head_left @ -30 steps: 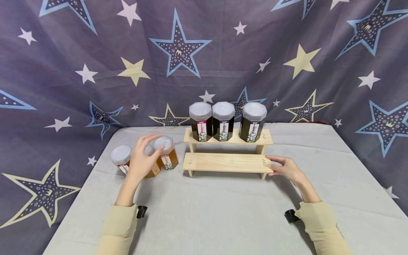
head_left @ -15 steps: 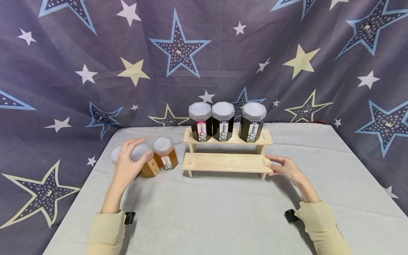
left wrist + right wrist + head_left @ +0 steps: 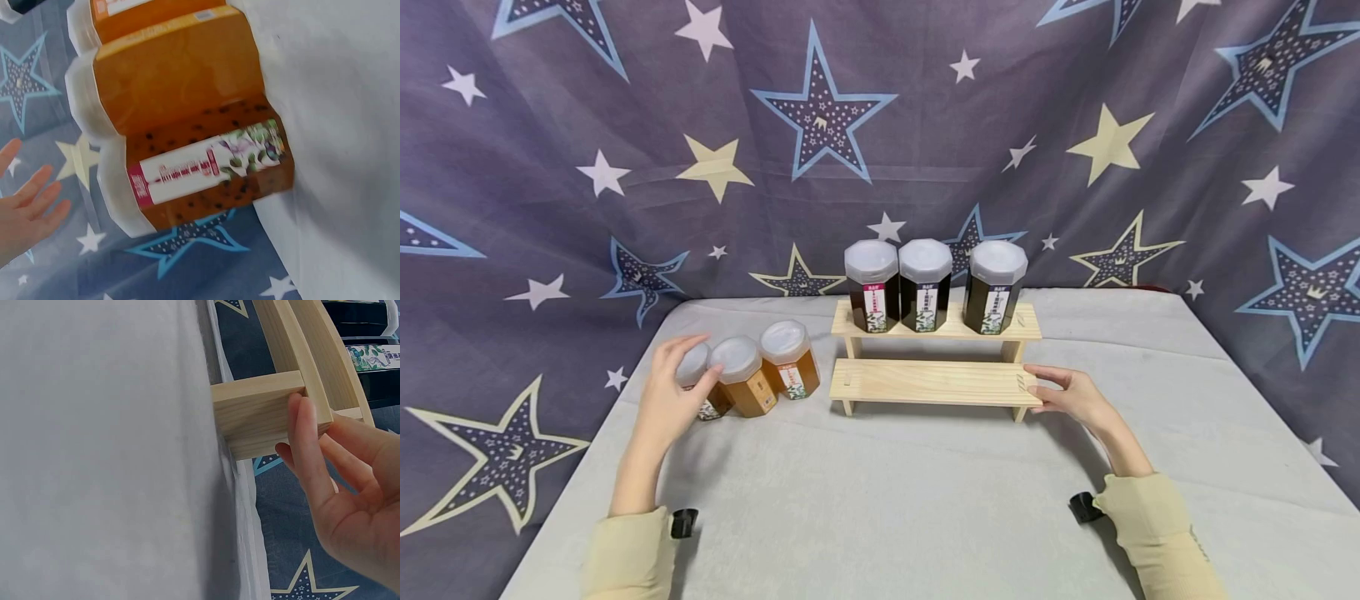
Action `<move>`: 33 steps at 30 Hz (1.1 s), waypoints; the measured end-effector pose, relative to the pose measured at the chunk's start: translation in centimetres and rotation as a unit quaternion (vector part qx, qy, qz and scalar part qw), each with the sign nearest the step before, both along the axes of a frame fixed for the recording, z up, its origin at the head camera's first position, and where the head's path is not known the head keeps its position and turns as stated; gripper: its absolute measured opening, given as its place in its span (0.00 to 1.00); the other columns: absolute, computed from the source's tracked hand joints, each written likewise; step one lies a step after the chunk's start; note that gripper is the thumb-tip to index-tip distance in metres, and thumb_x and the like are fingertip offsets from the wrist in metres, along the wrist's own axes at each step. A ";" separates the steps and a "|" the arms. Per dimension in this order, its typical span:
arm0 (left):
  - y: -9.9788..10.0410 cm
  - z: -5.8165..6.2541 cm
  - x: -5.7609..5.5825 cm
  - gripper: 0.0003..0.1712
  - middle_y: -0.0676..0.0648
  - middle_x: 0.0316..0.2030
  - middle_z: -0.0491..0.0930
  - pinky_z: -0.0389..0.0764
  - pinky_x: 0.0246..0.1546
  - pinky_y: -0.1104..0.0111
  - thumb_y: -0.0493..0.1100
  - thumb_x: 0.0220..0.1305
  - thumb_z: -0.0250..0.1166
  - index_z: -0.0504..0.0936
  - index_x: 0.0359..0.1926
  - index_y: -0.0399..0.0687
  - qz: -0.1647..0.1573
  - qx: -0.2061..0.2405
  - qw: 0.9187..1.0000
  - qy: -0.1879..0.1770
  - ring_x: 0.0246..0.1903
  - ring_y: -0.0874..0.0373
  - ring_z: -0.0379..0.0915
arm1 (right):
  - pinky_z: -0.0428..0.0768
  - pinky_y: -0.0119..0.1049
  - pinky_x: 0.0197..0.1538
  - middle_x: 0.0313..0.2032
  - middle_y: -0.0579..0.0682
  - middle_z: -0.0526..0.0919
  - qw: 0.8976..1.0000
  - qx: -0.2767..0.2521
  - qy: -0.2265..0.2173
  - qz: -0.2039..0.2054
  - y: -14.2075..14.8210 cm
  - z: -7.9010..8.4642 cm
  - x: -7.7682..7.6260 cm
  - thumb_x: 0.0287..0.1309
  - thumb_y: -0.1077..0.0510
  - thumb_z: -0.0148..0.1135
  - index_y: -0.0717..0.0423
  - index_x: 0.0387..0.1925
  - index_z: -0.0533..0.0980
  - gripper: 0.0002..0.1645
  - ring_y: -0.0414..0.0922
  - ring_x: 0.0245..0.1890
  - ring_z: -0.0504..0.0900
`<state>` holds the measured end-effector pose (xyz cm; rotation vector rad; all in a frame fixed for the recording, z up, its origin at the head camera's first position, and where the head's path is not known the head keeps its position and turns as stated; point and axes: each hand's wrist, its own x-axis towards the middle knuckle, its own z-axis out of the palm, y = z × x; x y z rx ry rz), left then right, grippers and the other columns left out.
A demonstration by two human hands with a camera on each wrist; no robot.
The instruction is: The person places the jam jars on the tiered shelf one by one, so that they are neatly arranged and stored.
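Head view: catching left hand [image 3: 664, 396] at the left jar [image 3: 695, 363], after passing from the right jar [image 3: 792, 362] to the middle jar [image 3: 745, 383] within the last second. Seeing all three amber-toned, upright, in a row on the tabletop [image 3: 880, 508], left of the wooden stand [image 3: 925, 393]. Finding no shift in any of them. Reading it as a run along the row, jar by jar, rather than a lift; so, probably no change in layout so far. Counting three dark jars [image 3: 925, 287] upright on the upper step [image 3: 1028, 320], same places as before. Same for the right hand [image 3: 1081, 398], at the right end of the lower step [image 3: 917, 379].

Left wrist view: making out fingers spread, with a visible gap to the white lid [image 3: 119, 187] of the left jar. Can't tell about thumb contact. Looking at dark specks inside that jar, behind a white-and-magenta label [image 3: 212, 164]; at the middle jar right alongside; at only part of the right jar, cut off at the top edge.

Right wrist view: getting fingers round the plank end, pinching the wooden stand beside its leg. Likely just steadying it.
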<state>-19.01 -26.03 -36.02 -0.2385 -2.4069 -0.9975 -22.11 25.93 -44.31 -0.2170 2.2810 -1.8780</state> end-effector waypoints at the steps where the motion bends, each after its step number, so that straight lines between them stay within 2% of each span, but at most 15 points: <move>1: -0.2 0.0 0.0 0.23 0.35 0.50 0.64 0.58 0.50 0.47 0.36 0.52 0.62 0.73 0.51 0.37 0.001 -0.001 1.000 -0.002 0.52 0.40 0.59 | 0.79 0.36 0.35 0.48 0.73 0.69 1.000 0.001 -0.001 -0.001 0.0 0.0 0.0 0.54 0.66 0.55 0.77 0.56 0.60 0.29 0.39 0.28 0.81; 8: -1.5 -0.3 0.1 0.24 0.34 0.51 0.63 0.57 0.49 0.45 0.36 0.49 0.63 0.73 0.50 0.36 0.016 -0.007 1.000 -0.011 0.52 0.39 0.56 | 0.78 0.36 0.35 0.48 0.74 0.69 1.000 0.002 0.004 -0.001 0.0 0.1 0.0 0.55 0.67 0.55 0.77 0.56 0.60 0.29 0.39 0.28 0.81; 18: -3.4 -1.2 -0.1 0.31 0.30 0.57 0.53 0.53 0.50 0.40 0.42 0.52 0.63 0.66 0.57 0.38 0.020 -0.014 0.997 -0.074 0.56 0.32 0.49 | 0.79 0.37 0.35 0.49 0.74 0.68 1.000 0.001 -0.004 -0.002 -0.1 0.1 0.1 0.54 0.67 0.55 0.76 0.56 0.60 0.29 0.40 0.28 0.81; 26: -4.4 -1.6 -0.3 0.36 0.26 0.59 0.46 0.52 0.48 0.37 0.47 0.54 0.61 0.60 0.62 0.40 0.016 -0.026 0.990 -0.137 0.55 0.25 0.46 | 0.79 0.37 0.35 0.49 0.75 0.67 1.000 -0.002 -0.004 0.001 0.0 0.1 0.0 0.54 0.67 0.55 0.76 0.56 0.60 0.29 0.39 0.28 0.81; 33: -5.1 -2.0 -0.8 0.39 0.26 0.59 0.47 0.51 0.49 0.37 0.49 0.55 0.61 0.57 0.63 0.39 0.004 -0.044 0.987 -0.154 0.57 0.27 0.44 | 0.79 0.37 0.36 0.49 0.75 0.67 1.000 -0.001 -0.006 0.002 0.0 0.1 0.0 0.54 0.67 0.55 0.76 0.56 0.59 0.29 0.40 0.28 0.81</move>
